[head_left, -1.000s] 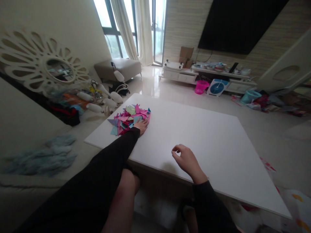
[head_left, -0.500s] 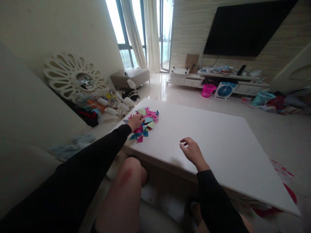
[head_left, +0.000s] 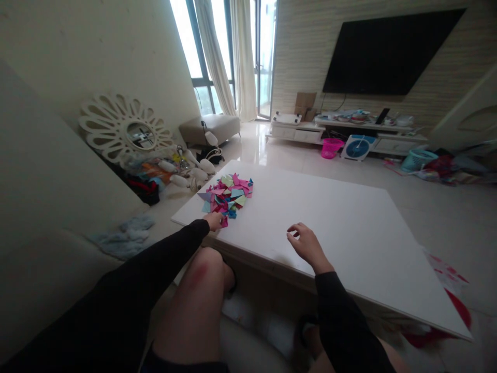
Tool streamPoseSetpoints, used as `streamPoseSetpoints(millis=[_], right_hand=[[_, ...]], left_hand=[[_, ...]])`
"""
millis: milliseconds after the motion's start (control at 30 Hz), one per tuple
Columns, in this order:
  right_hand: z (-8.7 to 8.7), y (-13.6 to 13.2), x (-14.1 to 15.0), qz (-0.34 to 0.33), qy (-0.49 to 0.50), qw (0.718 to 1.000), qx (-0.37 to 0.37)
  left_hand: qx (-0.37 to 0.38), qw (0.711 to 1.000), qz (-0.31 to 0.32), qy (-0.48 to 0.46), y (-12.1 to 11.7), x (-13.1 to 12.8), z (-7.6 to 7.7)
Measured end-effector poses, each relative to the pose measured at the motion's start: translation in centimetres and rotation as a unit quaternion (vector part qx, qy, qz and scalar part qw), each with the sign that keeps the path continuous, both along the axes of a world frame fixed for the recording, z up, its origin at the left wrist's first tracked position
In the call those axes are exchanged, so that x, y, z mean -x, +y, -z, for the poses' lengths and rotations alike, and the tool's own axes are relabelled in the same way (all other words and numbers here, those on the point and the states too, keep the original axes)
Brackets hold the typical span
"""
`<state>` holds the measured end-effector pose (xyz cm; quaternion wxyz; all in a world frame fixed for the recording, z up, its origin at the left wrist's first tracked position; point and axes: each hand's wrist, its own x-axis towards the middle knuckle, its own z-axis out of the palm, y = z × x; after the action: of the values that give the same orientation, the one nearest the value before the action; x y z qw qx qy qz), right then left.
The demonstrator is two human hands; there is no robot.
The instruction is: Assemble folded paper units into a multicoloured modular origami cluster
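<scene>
A heap of folded paper pieces (head_left: 237, 193) in pink, green, blue and purple lies on the far left part of the white table (head_left: 322, 207). At the heap's near edge my left hand (head_left: 213, 221) is closed, its fingertips on a magenta folded paper piece (head_left: 224, 221). Whether that piece is off the tabletop I cannot tell. My right hand (head_left: 306, 241) hovers over the table's near side, right of the heap. Its fingers are curved, with thumb and forefinger apart and nothing visible between them.
To the left of the table, a lamp with white shades (head_left: 199, 173) and a petal-framed mirror (head_left: 128, 129) stand by the wall. Across the floor are a pink basket (head_left: 331, 148), a blue fan (head_left: 357, 147) and a low TV cabinet (head_left: 297, 133). My knee (head_left: 209, 261) is close to the table edge.
My left hand has moved from over the middle of the heap toward me, down to the magenta piece at its near edge. The right hand has stayed about where it was.
</scene>
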<state>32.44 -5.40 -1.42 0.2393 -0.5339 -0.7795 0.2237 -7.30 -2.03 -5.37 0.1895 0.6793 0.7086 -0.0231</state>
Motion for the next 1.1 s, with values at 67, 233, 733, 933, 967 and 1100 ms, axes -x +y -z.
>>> streamPoseSetpoints(millis=[67, 233, 733, 933, 967, 1100], right_hand=[[-0.2, 0.0, -0.2, 0.003, 0.003, 1.0, -0.004], [-0.4, 0.5, -0.8, 0.019, 0.012, 1.0, -0.012], [1.2, 1.2, -0.2, 0.031, -0.003, 0.999, 0.027], [2.0, 2.3, 0.3, 0.006, -0.009, 1.0, 0.006], [2.1, 2.4, 0.4, 0.004, -0.011, 1.0, 0.003], [2.3, 2.9, 1.0, 0.004, -0.012, 1.0, 0.009]], left_hand=[[0.003, 1.0, 0.013, 0.008, 0.3, -0.9, -0.8], [-0.032, 0.997, 0.076, -0.003, 1.8, -6.1, -4.3], [-0.181, 0.938, 0.276, -0.105, -1.4, -18.9, -2.9], [-0.183, 0.93, 0.299, -0.114, 0.2, -17.5, -2.6], [-0.181, 0.93, 0.296, -0.118, 0.3, -17.3, -2.5], [-0.177, 0.934, 0.285, -0.123, 0.7, -16.3, -2.0]])
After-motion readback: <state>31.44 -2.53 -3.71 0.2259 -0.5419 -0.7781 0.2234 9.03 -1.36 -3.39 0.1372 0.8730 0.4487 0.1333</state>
